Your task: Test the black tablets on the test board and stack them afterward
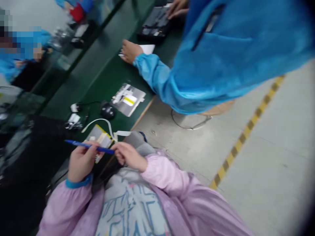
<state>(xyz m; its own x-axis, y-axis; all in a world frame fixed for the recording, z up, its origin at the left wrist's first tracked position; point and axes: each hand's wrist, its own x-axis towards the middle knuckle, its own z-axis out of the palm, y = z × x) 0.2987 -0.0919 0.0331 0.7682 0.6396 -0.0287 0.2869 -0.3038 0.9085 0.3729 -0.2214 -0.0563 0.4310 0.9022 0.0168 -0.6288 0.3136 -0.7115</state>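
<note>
My left hand (pixel 82 160) is closed around a slim blue pen-like stick (pixel 82 144), which lies slantwise across the fingers. At the stick's right end is my right hand (pixel 129 155), its fingers curled and pinched together. Whether they grip the stick's tip or the white strip (pixel 105 121) just above them, I cannot make out. Behind both hands, a flat grey part with yellow edges (pixel 106 139) lies on the green table, partly covered by my left hand. The view is blurred.
A black mouse (pixel 107 110) and a grey plate with a yellow label (pixel 129 100) lie farther along the table (pixel 103 82). A co-worker in a blue sleeve (pixel 157 72) sits to the right, near a black tray (pixel 155 24). Black fabric (pixel 27 157) fills the left.
</note>
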